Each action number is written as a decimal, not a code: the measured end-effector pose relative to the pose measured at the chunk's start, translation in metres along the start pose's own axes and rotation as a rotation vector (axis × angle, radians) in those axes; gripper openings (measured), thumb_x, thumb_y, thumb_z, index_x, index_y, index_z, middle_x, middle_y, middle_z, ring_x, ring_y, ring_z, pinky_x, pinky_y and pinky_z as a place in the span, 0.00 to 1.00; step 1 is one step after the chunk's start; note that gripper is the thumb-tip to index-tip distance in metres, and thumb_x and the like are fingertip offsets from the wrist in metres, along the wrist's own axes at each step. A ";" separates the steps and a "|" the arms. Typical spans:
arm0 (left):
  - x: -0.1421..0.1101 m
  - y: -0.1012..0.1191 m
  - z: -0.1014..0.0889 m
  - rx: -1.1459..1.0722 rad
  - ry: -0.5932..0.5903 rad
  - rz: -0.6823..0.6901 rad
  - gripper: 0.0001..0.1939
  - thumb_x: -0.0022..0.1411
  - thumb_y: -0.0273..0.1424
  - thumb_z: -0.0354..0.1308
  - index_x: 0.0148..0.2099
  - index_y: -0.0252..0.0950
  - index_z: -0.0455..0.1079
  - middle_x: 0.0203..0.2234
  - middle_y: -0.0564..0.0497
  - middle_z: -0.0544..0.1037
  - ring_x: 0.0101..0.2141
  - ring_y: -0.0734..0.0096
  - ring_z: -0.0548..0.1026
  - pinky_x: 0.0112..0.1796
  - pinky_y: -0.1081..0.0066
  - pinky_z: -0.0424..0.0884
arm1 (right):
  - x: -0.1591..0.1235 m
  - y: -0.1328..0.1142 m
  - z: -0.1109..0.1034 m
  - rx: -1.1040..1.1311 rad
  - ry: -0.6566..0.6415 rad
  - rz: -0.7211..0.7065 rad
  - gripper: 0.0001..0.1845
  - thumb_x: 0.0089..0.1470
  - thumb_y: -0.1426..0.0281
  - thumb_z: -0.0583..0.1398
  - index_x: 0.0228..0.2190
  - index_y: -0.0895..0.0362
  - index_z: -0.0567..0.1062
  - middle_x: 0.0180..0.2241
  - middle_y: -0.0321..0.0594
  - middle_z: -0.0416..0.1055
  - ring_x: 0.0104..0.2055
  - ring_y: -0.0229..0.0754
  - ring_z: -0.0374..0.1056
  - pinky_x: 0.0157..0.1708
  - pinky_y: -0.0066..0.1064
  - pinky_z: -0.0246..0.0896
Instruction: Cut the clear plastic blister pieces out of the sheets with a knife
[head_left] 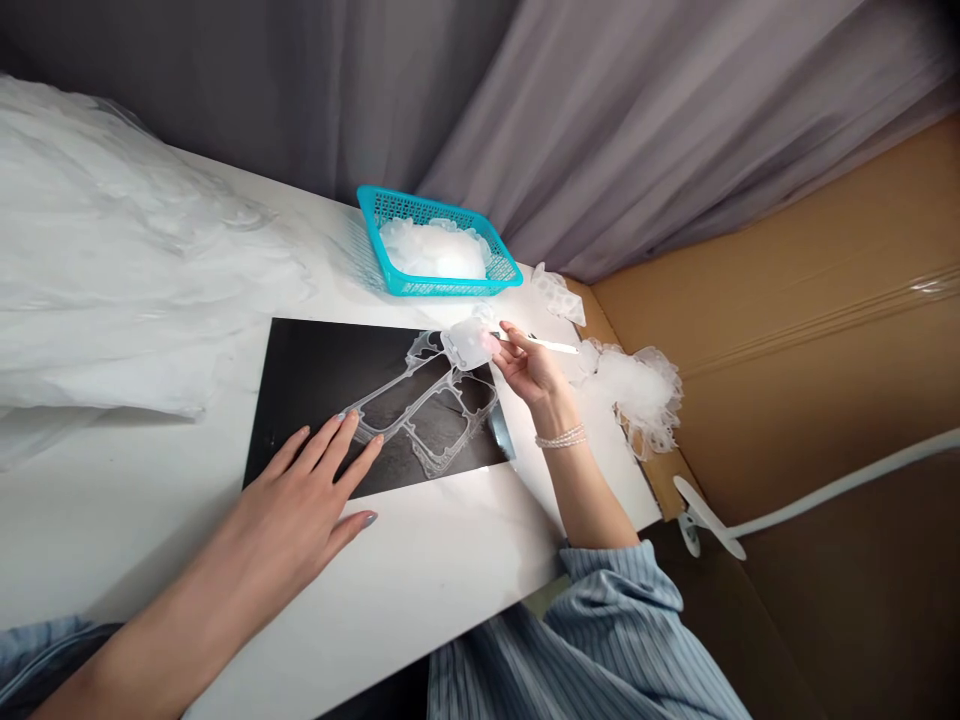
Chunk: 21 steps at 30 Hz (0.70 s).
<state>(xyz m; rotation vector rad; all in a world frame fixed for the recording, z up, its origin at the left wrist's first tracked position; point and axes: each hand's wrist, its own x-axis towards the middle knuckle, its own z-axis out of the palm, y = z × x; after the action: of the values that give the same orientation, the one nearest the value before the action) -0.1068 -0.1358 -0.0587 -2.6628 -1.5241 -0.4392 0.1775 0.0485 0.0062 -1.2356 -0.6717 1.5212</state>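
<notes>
White bench, heap of clear sheets on its left. Black mat mid-bench; teal basket behind it, translucent scraps inside. Clear cutout frame lies on mat. Left hand: grip wide, palm down, fingertips at the frame's left end. Right hand: grip pinched on translucent piece at mat's far right corner, white stick-like tool also in hand.

left forearm: slants from near left toward far right | left hand: palm down, left fingers parted, thumb out to right | right forearm: reaches from near right toward far left | right hand: farther out, right fingers curled, pinching
</notes>
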 end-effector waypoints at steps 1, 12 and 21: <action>0.000 -0.001 0.000 -0.003 -0.007 0.000 0.35 0.72 0.48 0.35 0.68 0.34 0.64 0.66 0.29 0.65 0.62 0.41 0.68 0.56 0.41 0.67 | -0.003 -0.001 0.003 0.011 -0.002 -0.005 0.05 0.61 0.75 0.58 0.36 0.57 0.75 0.27 0.38 0.78 0.34 0.37 0.80 0.36 0.24 0.77; 0.062 -0.005 -0.068 -0.896 -0.009 -0.614 0.30 0.66 0.51 0.47 0.51 0.35 0.78 0.45 0.37 0.80 0.45 0.48 0.78 0.48 0.49 0.74 | -0.076 0.021 0.045 -0.215 -0.283 -0.331 0.08 0.61 0.61 0.63 0.39 0.51 0.79 0.37 0.37 0.80 0.39 0.39 0.79 0.42 0.32 0.75; 0.095 -0.016 -0.038 -1.772 -0.204 -0.895 0.23 0.53 0.46 0.67 0.43 0.33 0.81 0.38 0.41 0.85 0.36 0.62 0.81 0.36 0.68 0.75 | -0.123 0.020 0.041 -0.952 -0.841 -0.676 0.12 0.67 0.66 0.54 0.47 0.53 0.75 0.43 0.42 0.80 0.41 0.41 0.76 0.46 0.38 0.71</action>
<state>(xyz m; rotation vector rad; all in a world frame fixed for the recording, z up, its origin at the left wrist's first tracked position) -0.0831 -0.0543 0.0015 -2.1329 -3.3632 -2.6146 0.1264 -0.0652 0.0466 -0.7594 -2.2902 1.0727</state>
